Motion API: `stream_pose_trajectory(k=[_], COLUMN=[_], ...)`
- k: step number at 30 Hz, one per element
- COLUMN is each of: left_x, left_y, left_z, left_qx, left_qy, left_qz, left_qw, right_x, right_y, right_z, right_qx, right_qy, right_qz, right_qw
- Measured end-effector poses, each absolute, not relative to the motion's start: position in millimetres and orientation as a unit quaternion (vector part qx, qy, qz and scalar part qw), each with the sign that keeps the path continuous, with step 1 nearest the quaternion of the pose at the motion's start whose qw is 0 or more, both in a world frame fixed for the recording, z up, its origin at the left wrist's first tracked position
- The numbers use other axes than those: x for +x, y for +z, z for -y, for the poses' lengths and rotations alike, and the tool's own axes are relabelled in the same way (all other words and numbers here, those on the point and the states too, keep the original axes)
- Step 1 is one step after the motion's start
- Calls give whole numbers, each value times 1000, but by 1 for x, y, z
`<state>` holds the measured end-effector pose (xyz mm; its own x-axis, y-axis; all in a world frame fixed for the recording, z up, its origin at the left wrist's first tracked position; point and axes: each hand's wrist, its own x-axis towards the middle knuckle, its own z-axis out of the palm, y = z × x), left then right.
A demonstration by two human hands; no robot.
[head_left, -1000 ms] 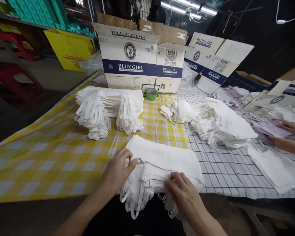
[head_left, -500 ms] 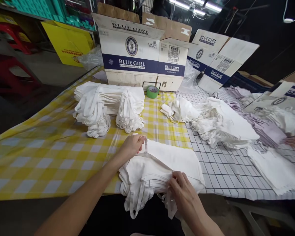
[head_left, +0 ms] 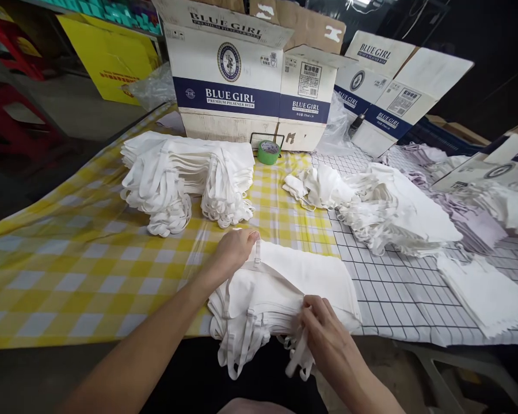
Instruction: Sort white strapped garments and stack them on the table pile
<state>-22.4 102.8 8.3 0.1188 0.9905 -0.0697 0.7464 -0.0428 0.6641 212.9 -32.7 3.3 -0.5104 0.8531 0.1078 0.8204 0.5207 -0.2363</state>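
Note:
A stack of folded white camisoles lies at the table's front edge, its thin straps hanging over toward me. At the stack's back left, my left hand is closed in a pinch on a strap of the top camisole and holds it raised. The fingers of my right hand are closed on the top camisole's front edge near its other strap; the fingertips are partly hidden. Between the hands the top edge is drawn out in a slanting line. Farther back left sits another neat stack of white camisoles with straps bunched in front.
Behind stand white-and-blue cartons, with a roll of green tape before them. To the right lie a looser white garment pile, lilac garments and a flat white piece. A yellow checked cloth covers the left side.
The view has shifted slightly, so the cartons sit higher. Both hands keep their grips with little movement. The straps hanging beneath my right hand have shifted.

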Motion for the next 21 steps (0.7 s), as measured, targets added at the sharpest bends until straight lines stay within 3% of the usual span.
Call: stream_pose_trajectory(k=[9,18,21], left_x=[-24,-21,-20], left_y=[-1,4,7], left_z=[-101,-105,-105], left_qx=[704,699,695], left_qy=[211,184,178], left_qz=[-629,-642,-648], left_qw=[254,255,258], right_x=[227,253,257], right_y=[7,9,1], right_z=[39,3,-13], right_qx=[-478,-618,-645], right_qy=[195,283,254], right_qz=[806,646,631], right_qw=[289,346,350])
